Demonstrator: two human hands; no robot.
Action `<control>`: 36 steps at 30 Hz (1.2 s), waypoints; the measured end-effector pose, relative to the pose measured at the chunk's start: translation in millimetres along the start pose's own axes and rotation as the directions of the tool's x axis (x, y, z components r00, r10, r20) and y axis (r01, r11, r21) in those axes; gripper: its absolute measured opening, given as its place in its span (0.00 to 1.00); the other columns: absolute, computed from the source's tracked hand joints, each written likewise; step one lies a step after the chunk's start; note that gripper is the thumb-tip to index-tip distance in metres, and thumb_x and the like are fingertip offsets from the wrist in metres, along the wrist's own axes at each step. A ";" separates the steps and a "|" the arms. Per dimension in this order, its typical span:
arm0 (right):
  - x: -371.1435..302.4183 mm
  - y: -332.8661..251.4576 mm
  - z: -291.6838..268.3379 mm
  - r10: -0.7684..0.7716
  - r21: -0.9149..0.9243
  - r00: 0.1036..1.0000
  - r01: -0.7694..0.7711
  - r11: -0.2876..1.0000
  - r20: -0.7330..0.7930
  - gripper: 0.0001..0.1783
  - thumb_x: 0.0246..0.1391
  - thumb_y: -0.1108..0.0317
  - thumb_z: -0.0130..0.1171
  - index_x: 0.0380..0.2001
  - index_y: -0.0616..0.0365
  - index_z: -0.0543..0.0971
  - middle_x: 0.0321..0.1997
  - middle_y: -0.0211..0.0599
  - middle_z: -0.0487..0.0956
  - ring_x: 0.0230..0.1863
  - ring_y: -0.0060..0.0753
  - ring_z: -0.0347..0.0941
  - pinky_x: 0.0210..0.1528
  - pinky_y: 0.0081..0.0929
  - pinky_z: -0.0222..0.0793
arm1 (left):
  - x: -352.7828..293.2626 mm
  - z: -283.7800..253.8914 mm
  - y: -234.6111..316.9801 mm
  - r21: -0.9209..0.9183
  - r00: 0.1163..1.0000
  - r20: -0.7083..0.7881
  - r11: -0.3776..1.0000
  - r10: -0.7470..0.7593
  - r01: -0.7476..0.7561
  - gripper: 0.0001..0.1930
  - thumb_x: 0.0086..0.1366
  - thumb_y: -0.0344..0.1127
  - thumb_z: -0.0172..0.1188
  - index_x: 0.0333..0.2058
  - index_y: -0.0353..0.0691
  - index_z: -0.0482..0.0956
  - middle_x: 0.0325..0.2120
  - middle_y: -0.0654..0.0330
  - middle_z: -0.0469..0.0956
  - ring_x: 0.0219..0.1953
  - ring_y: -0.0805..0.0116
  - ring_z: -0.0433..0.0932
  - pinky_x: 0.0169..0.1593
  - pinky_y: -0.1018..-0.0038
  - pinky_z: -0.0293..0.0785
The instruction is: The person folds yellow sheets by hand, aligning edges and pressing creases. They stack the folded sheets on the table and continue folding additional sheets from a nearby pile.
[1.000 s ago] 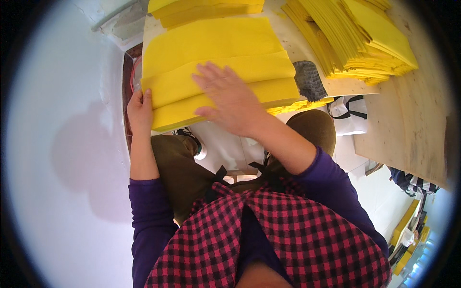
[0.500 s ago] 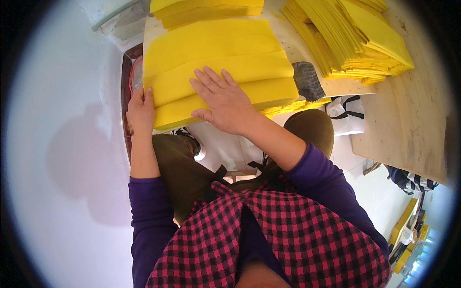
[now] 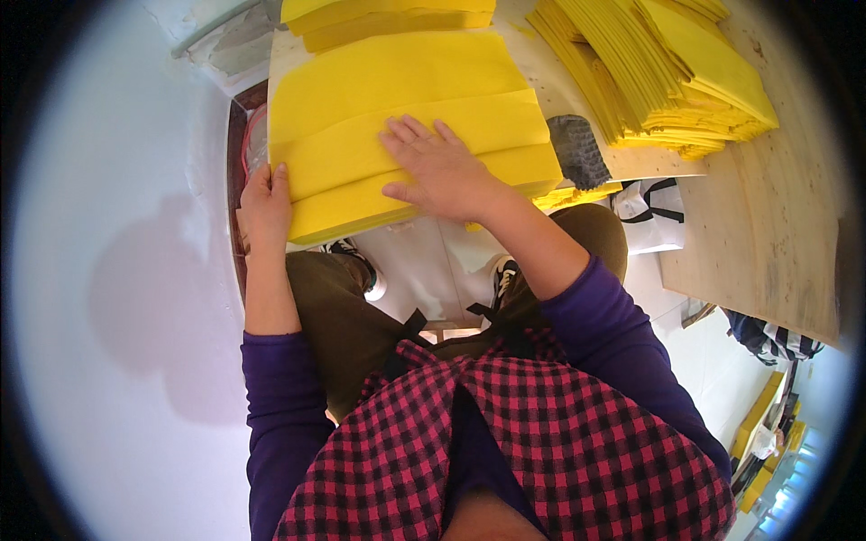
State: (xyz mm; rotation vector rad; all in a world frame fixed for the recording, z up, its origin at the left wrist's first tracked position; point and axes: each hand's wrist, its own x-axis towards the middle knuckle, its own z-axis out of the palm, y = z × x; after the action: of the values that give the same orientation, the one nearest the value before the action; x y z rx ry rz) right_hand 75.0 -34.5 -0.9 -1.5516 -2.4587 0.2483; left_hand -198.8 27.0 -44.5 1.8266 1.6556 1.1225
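Observation:
A stack of folded yellow fabric sheets point(image 3: 397, 81) lies at the table edge in front of me, its top layer creased in bands running across. My left hand point(image 3: 264, 207) grips the stack's near left edge, thumb on top and fingers bent down the side. Palm down, my right hand point(image 3: 442, 171) rests on the near part of the top layer, its fingers stretched out and pointing away to the left. The underside of the left hand's grip is hidden.
Another yellow stack point(image 3: 388, 18) lies beyond. A tall fanned pile of yellow folded pieces point(image 3: 667, 81) stands at the far right. Between them sits a dark grey bumpy piece point(image 3: 579, 151). A white bag with black straps point(image 3: 651, 216) is under the table; a white wall point(image 3: 117, 225) rises at left.
My right hand has slid a little to the right and away from me across the yellow fabric. My left hand stays at the left edge.

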 end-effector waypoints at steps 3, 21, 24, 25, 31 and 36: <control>-2.1 11.7 -1.3 0.013 0.001 1.000 -0.013 1.000 -0.013 0.42 0.57 0.38 0.40 0.65 0.59 0.53 0.71 0.43 0.49 0.72 0.40 0.41 0.70 0.43 0.34 | -0.5 -0.8 -0.6 0.029 1.000 0.000 1.000 -0.013 0.013 0.14 0.66 0.40 0.49 0.30 0.33 0.71 0.22 0.48 0.72 0.25 0.56 0.70 0.33 0.66 0.66; -35.7 135.4 -55.2 0.311 0.023 0.903 -0.318 0.948 -0.297 0.27 0.47 0.54 0.61 0.49 0.56 0.75 0.53 0.44 0.73 0.56 0.47 0.66 0.60 0.36 0.60 | -5.6 -1.3 5.8 -0.091 0.999 -0.038 0.995 0.034 -0.037 0.13 0.67 0.38 0.49 0.35 0.33 0.74 0.25 0.54 0.75 0.28 0.66 0.72 0.36 0.71 0.68; -31.4 144.9 -56.4 0.325 0.042 0.900 -0.327 0.944 -0.289 0.22 0.47 0.54 0.61 0.44 0.54 0.78 0.48 0.42 0.75 0.52 0.46 0.68 0.56 0.37 0.63 | -4.3 -3.3 4.2 -0.019 1.000 -0.011 1.000 0.011 -0.012 0.13 0.67 0.39 0.49 0.36 0.33 0.74 0.26 0.52 0.75 0.28 0.62 0.73 0.37 0.70 0.68; -30.0 147.4 -55.9 0.330 0.049 0.900 -0.330 0.943 -0.285 0.20 0.47 0.55 0.60 0.42 0.53 0.78 0.46 0.42 0.75 0.51 0.46 0.68 0.54 0.37 0.64 | -4.4 -3.5 3.5 -0.029 0.999 -0.015 0.999 0.033 -0.034 0.13 0.67 0.39 0.49 0.35 0.33 0.74 0.25 0.51 0.75 0.28 0.61 0.72 0.37 0.70 0.68; -20.4 158.4 -52.3 0.395 0.150 0.894 -0.370 0.917 -0.212 0.15 0.47 0.57 0.61 0.37 0.52 0.79 0.39 0.40 0.77 0.44 0.46 0.71 0.47 0.40 0.66 | -2.2 -3.3 0.3 -0.007 1.000 0.000 1.000 0.014 -0.014 0.13 0.66 0.39 0.49 0.35 0.33 0.73 0.25 0.49 0.74 0.28 0.57 0.72 0.36 0.68 0.67; -15.4 134.4 -58.7 0.202 0.005 0.844 -0.229 0.973 -0.497 0.19 0.49 0.57 0.60 0.41 0.55 0.78 0.45 0.45 0.77 0.50 0.49 0.70 0.53 0.38 0.65 | -1.4 -3.1 1.2 -0.016 0.999 0.028 0.999 -0.031 0.032 0.13 0.66 0.40 0.49 0.36 0.34 0.73 0.26 0.49 0.74 0.29 0.57 0.72 0.37 0.68 0.67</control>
State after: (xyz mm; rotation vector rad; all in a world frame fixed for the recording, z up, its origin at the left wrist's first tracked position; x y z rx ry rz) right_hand 214.1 10.4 19.1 -1.6636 -1.9092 -0.1704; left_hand -200.5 24.7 -42.1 1.7916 1.6489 1.0901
